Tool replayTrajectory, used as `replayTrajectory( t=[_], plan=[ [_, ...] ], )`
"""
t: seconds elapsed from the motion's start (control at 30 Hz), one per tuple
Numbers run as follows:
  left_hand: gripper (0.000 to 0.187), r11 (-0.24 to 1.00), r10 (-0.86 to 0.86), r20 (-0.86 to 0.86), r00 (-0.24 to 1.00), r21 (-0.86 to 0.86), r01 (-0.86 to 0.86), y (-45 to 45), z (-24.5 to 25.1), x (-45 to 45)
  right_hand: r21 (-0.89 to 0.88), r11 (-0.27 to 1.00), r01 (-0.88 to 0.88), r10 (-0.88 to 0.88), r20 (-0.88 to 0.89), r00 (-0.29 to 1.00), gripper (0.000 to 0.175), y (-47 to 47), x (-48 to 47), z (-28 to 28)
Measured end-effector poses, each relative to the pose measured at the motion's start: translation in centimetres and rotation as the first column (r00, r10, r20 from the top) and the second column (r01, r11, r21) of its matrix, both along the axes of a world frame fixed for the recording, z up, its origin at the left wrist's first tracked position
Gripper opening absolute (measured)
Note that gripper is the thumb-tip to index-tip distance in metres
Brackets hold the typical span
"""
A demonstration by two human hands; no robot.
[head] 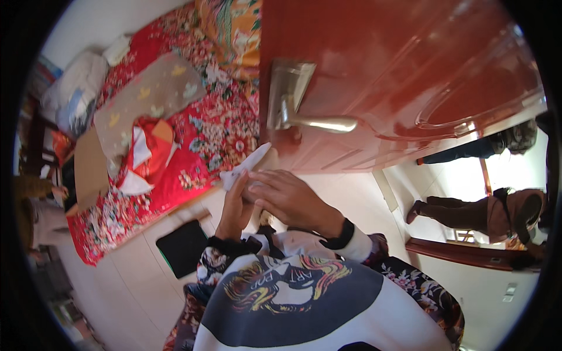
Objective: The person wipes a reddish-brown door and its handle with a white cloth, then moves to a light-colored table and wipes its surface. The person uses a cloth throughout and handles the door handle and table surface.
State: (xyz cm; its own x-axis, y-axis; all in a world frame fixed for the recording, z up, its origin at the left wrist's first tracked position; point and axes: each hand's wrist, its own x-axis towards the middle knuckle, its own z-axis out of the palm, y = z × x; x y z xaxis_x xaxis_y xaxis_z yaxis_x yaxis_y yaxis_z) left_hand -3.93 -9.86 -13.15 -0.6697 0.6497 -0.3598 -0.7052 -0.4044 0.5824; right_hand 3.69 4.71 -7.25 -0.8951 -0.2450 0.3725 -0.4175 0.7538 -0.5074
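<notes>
In front of my body, both hands come together around a folded white cloth (255,161). My left hand (235,206) grips it from the left side, thumb up against it. Across the near part of the cloth lie the bent fingers of my right hand (292,197), which cover much of it. One pale tip of the cloth sticks out past the fingers toward a red-brown door (373,83). Just beyond the hands, the door bears a metal lever handle (325,123).
Left stands a bed with a red floral sheet (219,118), bearing a patterned grey pillow (149,87), a red-and-white bundle (151,153) and a cardboard piece (91,169). A black mat-like object (182,248) is on the tiled floor. A person (478,215) bends at right; another hand (60,192) shows far left.
</notes>
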Motion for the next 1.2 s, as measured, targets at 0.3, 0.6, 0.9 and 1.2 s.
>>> replayTrajectory(
  t=[0.3,0.6,0.9,1.2],
  plan=[
    [0.030,0.816,0.317,-0.749,0.582,-0.098,-0.570,1.1,6.5,-5.9,0.089,0.785,0.613,-0.560,-0.323,0.763,0.037,4.5,-4.3,3.8],
    [0.019,0.786,0.159,-0.973,0.168,0.022,-0.618,6.2,12.2,-5.6,0.087,0.771,0.631,-0.546,-0.420,0.725,0.035,2.8,-4.9,3.1],
    [0.016,0.751,-0.184,-0.832,-0.524,0.225,-0.620,10.1,18.1,-5.9,0.191,0.878,0.439,-0.380,-0.279,0.882,0.022,5.3,-5.9,4.9],
    [0.024,0.742,0.074,-0.997,-0.035,0.078,-0.666,9.6,15.8,-7.0,0.123,0.894,0.430,-0.367,-0.348,0.863,0.027,5.0,-5.1,5.3]
  ],
)
